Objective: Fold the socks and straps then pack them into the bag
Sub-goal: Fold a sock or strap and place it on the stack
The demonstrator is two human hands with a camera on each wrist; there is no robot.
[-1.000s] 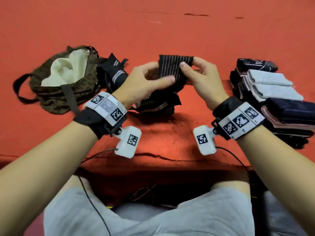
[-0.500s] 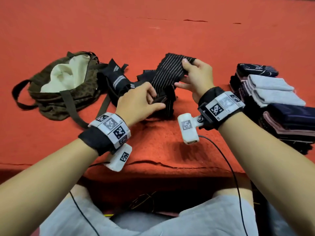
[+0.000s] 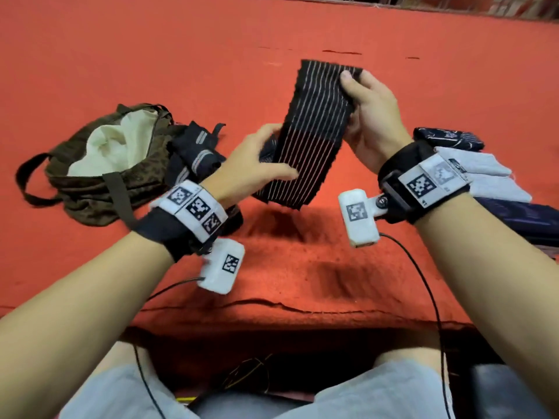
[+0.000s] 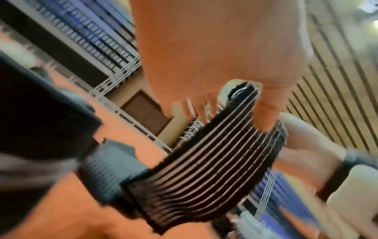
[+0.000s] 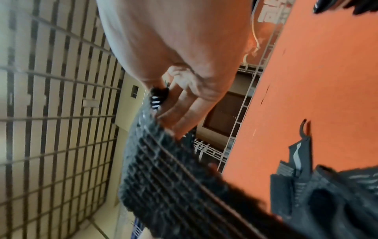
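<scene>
Black striped sock (image 3: 314, 131) is pinched at its top corner by the right hand (image 3: 370, 116), thumb in front and fingers curled behind, and gripped at its lower left edge by the left hand (image 3: 257, 167), thumb over the stripes, so it hangs stretched above the red cloth (image 3: 121, 55). Left of the hands lies the open brown bag (image 3: 99, 164) with dark straps (image 3: 193, 149) just beside it; folded socks (image 3: 484, 176) are stacked right of the right wrist.

Red felt cloth (image 3: 151, 55) covers the table; slatted ceiling (image 4: 337, 97) overhead.
</scene>
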